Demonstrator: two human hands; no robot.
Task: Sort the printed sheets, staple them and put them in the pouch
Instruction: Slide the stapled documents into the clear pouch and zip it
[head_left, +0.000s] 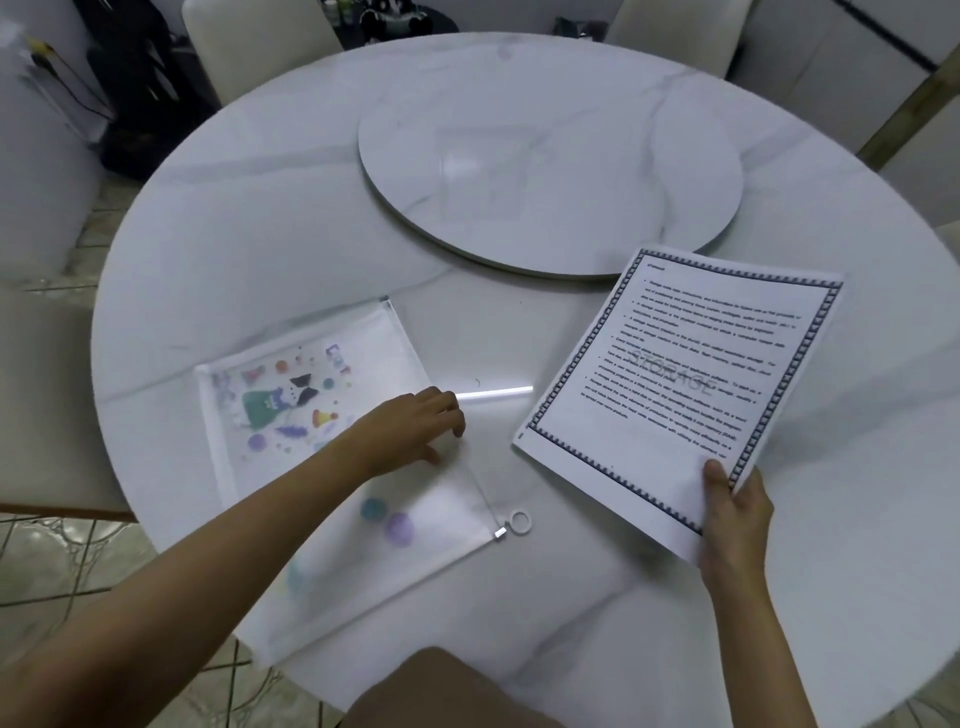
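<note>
Holding the sheets (675, 384) by their near corner, the right hand (735, 512) is gripping them with the thumb on top and the fingers underneath, so the stack is hanging tilted above the surface (260, 234) to the right of the pouch (270, 410). The pouch is lying flat on the surface, with its zip edge facing the sheets and the ring pull (519, 522) sitting at the near end of that edge. The left hand (415, 428) is resting at the zip edge with its fingers loosely bent. Whether it is pinching the top layer or only touching it cannot be told, nor whether the zip is open. No staple can be made out on the stack.

Judging from this, the step in hand is loading the pouch. To do it well, the left hand is needing a true pinch on the upper layer alone, lifting it so that the mouth is gaping along its whole length while the lower layer is lying pinned on the surface. The right hand is holding one corner only, so the far end is likely sagging. Lowering the stack near-flat and leading with a long edge, squared to the opening, should be helping the corners clear the zip track instead of catching or folding. The turntable (545, 171) is lying well beyond and out of the way.
</note>
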